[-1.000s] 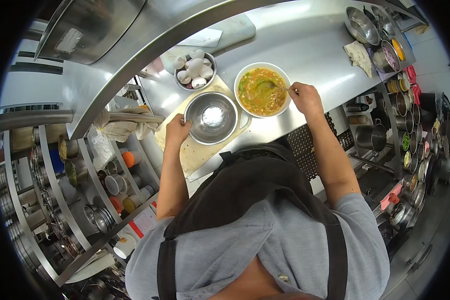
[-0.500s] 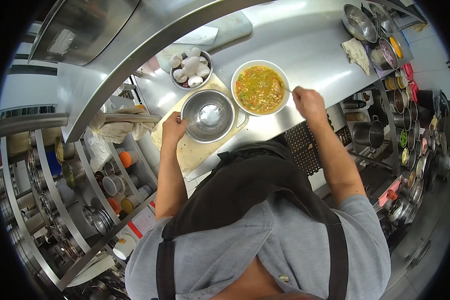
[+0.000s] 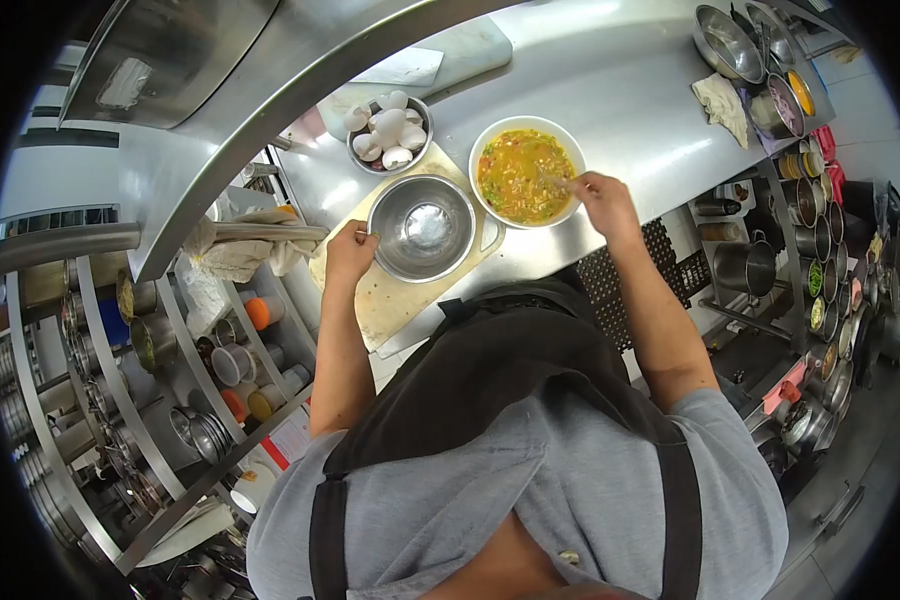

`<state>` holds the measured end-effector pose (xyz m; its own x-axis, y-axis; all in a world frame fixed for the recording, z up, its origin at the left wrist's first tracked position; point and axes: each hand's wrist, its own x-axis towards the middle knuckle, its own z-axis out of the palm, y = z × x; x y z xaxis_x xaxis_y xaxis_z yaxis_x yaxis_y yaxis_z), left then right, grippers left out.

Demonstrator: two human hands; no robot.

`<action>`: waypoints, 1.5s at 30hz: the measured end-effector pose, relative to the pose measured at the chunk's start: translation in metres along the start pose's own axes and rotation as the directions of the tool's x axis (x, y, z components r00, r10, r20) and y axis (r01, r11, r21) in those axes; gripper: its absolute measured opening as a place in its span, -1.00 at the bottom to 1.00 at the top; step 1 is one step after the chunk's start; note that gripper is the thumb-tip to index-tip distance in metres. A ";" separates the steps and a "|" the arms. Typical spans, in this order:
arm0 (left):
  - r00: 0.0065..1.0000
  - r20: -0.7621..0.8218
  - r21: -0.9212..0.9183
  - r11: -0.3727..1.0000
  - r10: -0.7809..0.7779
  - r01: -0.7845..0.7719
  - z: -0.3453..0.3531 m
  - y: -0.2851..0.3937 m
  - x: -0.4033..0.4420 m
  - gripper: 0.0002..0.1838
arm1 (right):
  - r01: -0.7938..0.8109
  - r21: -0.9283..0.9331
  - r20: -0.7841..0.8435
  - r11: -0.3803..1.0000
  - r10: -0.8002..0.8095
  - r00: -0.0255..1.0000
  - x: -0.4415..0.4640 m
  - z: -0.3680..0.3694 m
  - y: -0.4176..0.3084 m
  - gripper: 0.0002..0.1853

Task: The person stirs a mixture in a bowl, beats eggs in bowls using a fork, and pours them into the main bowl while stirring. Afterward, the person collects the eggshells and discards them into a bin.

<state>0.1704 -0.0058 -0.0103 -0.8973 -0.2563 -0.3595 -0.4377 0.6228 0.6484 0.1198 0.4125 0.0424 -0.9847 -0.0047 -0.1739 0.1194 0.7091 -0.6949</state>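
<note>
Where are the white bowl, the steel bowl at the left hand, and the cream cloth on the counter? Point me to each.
White bowl (image 3: 525, 122): head view, on its far rim.
Steel bowl (image 3: 394, 238): head view, on its inner wall.
Cream cloth (image 3: 722, 106): head view, mid-fabric.

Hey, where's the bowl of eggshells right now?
In the head view, the bowl of eggshells is left of center, near the top, just beyond the larger metal bowl and left of the white bowl.
</note>
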 end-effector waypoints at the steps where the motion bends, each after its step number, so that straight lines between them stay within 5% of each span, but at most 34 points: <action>1: 1.000 -0.016 0.007 1.000 0.022 -0.022 0.000 0.002 -0.002 -0.70 | -0.066 0.073 -0.088 0.995 0.072 0.993 0.001 -0.004 -0.003 -0.77; 3: 0.999 -0.022 0.036 0.999 0.027 -0.026 -0.002 0.007 -0.005 -0.70 | -0.077 -0.072 -0.123 0.994 0.068 0.990 -0.003 -0.004 -0.008 -0.76; 6: 0.999 -0.024 0.038 0.999 0.026 -0.025 0.000 0.006 -0.002 -0.70 | 0.237 -0.155 0.107 0.959 -0.222 0.969 -0.004 0.001 -0.004 -0.75; 9: 1.000 -0.020 -0.002 1.000 0.009 -0.009 0.000 0.000 -0.002 -0.71 | 0.010 -0.175 0.044 0.984 -0.003 0.999 0.011 -0.019 -0.007 -0.77; 11: 1.000 -0.020 -0.015 1.000 0.009 -0.010 0.000 0.000 -0.002 -0.71 | -0.006 -0.200 -0.066 0.980 -0.007 0.998 0.011 -0.003 -0.006 -0.76; 13: 1.000 -0.012 -0.019 1.000 0.019 -0.019 0.002 -0.004 0.000 -0.71 | 0.258 -0.288 -0.016 0.922 -0.274 0.962 0.002 0.009 -0.009 -0.77; 15: 1.000 -0.022 -0.018 1.000 0.010 -0.010 0.001 -0.006 0.000 -0.71 | 0.257 -0.218 0.083 0.941 -0.245 0.966 0.003 -0.002 -0.007 -0.78; 19: 1.000 -0.020 -0.011 1.000 0.001 -0.001 0.001 0.000 -0.003 -0.72 | 0.065 -0.246 -0.020 0.967 -0.072 0.997 0.015 -0.012 -0.003 -0.78; 22: 0.998 -0.026 0.081 0.995 0.051 -0.049 0.001 0.006 -0.002 -0.72 | 0.328 -0.347 0.118 0.879 -0.306 0.945 -0.002 0.008 -0.017 -0.80; 25: 0.998 -0.021 -0.035 0.998 0.053 -0.054 0.001 -0.003 -0.001 -0.71 | 0.173 -0.256 0.163 0.951 -0.133 0.978 0.014 -0.017 -0.005 -0.82; 29: 0.998 -0.033 0.006 0.998 0.059 -0.059 0.003 0.000 -0.002 -0.71 | 0.257 -0.480 0.044 0.839 -0.270 0.962 0.017 0.001 -0.016 -0.85; 30: 0.995 -0.048 0.000 0.996 0.085 -0.085 0.003 0.001 -0.001 -0.70 | 0.386 -0.499 0.187 0.776 -0.338 0.922 0.014 0.007 -0.021 -0.85; 33: 0.993 -0.066 0.004 0.995 0.100 -0.100 0.000 0.006 -0.003 -0.70 | 0.490 -0.371 0.182 0.789 -0.455 0.871 0.016 -0.010 -0.019 -0.85; 34: 0.994 -0.058 0.017 0.995 0.095 -0.094 -0.002 0.009 -0.006 -0.69 | 0.355 -0.409 0.218 0.841 -0.287 0.933 0.021 -0.026 -0.028 -0.85; 37: 0.995 -0.061 0.006 0.996 0.084 -0.084 -0.002 0.011 -0.009 -0.69 | 0.440 -0.438 0.043 0.784 -0.471 0.881 0.028 -0.055 -0.041 -0.89; 40: 0.996 -0.066 0.022 0.998 0.067 -0.066 0.000 0.011 -0.004 -0.68 | 0.384 -0.593 0.016 0.708 -0.466 0.885 0.044 -0.045 -0.039 -0.91; 45: 0.996 -0.060 -0.004 0.998 0.059 -0.059 -0.002 0.014 -0.006 -0.69 | 0.530 -0.510 0.097 0.677 -0.567 0.818 0.027 -0.002 -0.043 -0.90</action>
<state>0.1699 0.0029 0.0024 -0.9234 -0.2631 -0.2795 -0.3838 0.6344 0.6710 0.0877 0.3836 0.0687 -0.8608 -0.4745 0.1840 -0.5058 0.8374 -0.2072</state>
